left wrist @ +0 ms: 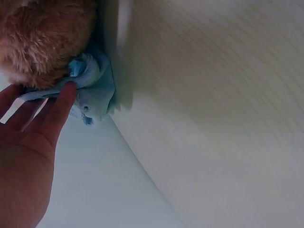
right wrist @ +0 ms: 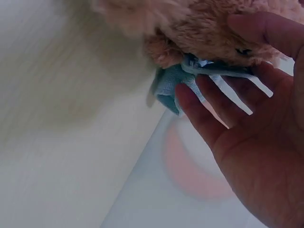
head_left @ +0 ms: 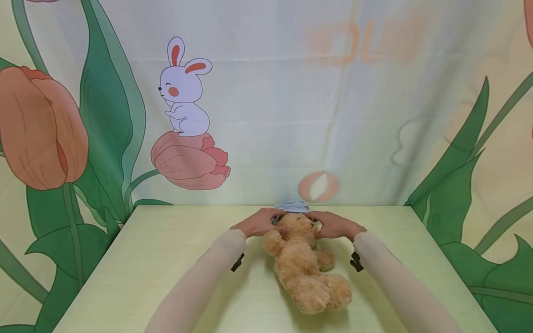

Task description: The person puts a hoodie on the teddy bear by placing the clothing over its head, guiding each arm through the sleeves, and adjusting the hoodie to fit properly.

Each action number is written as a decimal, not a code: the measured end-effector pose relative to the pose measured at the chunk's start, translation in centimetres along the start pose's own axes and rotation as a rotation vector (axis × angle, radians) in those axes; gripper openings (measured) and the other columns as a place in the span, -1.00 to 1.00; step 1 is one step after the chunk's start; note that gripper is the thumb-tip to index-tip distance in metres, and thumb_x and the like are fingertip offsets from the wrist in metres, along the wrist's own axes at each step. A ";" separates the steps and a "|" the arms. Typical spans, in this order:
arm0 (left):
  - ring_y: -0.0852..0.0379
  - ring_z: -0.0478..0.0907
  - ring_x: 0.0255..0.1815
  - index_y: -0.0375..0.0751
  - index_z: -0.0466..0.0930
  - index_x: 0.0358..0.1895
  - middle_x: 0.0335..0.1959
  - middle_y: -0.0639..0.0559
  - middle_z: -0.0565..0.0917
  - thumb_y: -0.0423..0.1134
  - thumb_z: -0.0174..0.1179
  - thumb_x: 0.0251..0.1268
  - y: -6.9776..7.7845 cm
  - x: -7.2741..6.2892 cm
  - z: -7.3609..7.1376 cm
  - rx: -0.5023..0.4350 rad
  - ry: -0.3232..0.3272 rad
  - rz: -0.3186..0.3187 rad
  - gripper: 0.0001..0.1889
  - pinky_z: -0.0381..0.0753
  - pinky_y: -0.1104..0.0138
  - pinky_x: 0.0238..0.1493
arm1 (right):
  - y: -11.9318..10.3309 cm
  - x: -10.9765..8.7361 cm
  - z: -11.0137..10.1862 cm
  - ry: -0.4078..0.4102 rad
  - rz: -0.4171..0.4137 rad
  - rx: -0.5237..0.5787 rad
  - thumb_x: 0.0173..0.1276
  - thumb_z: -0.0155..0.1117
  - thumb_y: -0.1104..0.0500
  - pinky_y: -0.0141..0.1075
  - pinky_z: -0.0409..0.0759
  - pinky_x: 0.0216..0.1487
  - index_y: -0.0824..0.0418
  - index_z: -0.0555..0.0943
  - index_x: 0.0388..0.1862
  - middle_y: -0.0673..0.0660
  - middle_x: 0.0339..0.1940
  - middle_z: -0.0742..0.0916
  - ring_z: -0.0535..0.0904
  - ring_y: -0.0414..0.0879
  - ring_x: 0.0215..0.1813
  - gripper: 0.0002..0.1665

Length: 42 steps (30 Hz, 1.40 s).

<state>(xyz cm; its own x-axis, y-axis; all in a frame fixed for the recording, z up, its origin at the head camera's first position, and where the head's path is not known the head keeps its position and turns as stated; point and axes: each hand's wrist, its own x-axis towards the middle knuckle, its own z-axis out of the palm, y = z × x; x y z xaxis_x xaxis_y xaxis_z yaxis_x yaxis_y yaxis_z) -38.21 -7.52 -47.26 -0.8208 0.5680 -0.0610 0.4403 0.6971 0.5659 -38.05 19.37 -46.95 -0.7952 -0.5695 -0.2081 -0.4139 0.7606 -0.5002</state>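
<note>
A tan teddy bear (head_left: 297, 259) lies on its back, head toward the wall and feet toward me. Around the top of its head is a small light-blue cloth garment (head_left: 293, 206), bunched at the edge. On the left side of the head, my left hand (head_left: 260, 222) holds the garment's edge, a fingertip on the blue fabric (left wrist: 95, 90) in the left wrist view. Opposite it, my right hand (head_left: 335, 225) grips the garment's other side. In the right wrist view its thumb (right wrist: 266, 31) lies on the bear's fur and its fingers reach along the cloth (right wrist: 173, 85).
The pale yellow-green table (head_left: 187, 259) ends just beyond the bear's head. Behind it hangs a light curtain (head_left: 266, 115) printed with tulips and a white rabbit (head_left: 183, 97). Dark wrist straps (head_left: 238, 262) show below both sleeves.
</note>
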 end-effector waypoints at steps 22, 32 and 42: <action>-0.03 0.50 0.29 -0.14 0.52 0.23 0.22 -0.07 0.60 -0.01 0.36 0.22 0.4 -0.9 -0.3 0.125 0.055 0.040 -0.46 0.47 0.10 0.31 | -1.6 -0.1 2.0 0.279 -0.045 0.016 0.38 0.27 0.18 -0.05 0.59 0.00 0.14 0.37 0.19 0.16 -0.04 0.68 0.63 0.05 0.01 -0.54; -0.10 0.41 0.39 -0.20 0.33 0.42 0.35 -0.14 0.50 -0.15 0.33 0.28 0.2 -1.4 -0.1 0.075 0.053 -0.041 -0.33 0.38 0.06 0.39 | -2.5 0.8 2.8 0.344 -0.061 -0.213 0.42 0.26 0.06 0.00 0.55 0.16 0.16 0.56 0.23 0.14 0.12 0.66 0.58 0.08 0.15 -0.55; -0.15 0.39 0.38 -0.27 0.33 0.41 0.34 -0.20 0.43 -0.13 0.21 0.34 0.5 -2.7 0.4 0.067 0.089 -0.042 -0.39 0.39 0.02 0.37 | -3.7 1.1 2.8 0.351 -0.067 -0.147 0.42 0.25 0.10 -0.04 0.59 0.08 0.16 0.58 0.19 0.12 0.02 0.70 0.63 0.00 0.04 -0.60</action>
<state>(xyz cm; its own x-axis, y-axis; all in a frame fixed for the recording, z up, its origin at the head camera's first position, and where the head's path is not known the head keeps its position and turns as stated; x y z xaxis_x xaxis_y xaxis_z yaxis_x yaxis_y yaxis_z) -35.62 -8.58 -47.14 -0.8668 0.4986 -0.0085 0.4257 0.7488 0.5080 -36.14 15.11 -47.67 -0.8569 -0.4977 0.1343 -0.5091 0.7762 -0.3720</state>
